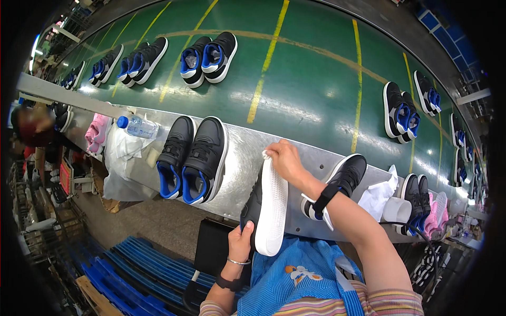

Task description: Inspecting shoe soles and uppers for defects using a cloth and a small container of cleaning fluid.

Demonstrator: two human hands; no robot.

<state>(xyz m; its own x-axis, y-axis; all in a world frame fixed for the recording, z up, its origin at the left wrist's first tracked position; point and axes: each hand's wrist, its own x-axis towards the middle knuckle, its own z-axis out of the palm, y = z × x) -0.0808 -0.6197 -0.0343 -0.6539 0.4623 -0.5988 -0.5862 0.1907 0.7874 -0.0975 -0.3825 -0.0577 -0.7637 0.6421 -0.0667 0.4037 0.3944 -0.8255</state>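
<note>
My left hand (241,243) grips a black sneaker (271,213) near its heel end. The sneaker is tipped on its side, so its white textured sole faces me. At the sole's toe end, my right hand (285,161) pinches a small white wad of cloth (266,154) against the edge. Under my right forearm stands another black sneaker (348,174), partly hidden by the wrist. To the left, a pair of black sneakers (203,158) with blue linings rests side by side on the metal ledge (240,147).
Beyond the ledge runs a green belt (311,79) with yellow lines and several pairs of sneakers (210,59). A water bottle (138,127) lies on white cloth at left. At right are crumpled white paper (380,196), a white roll (396,210) and pink shoes (436,213).
</note>
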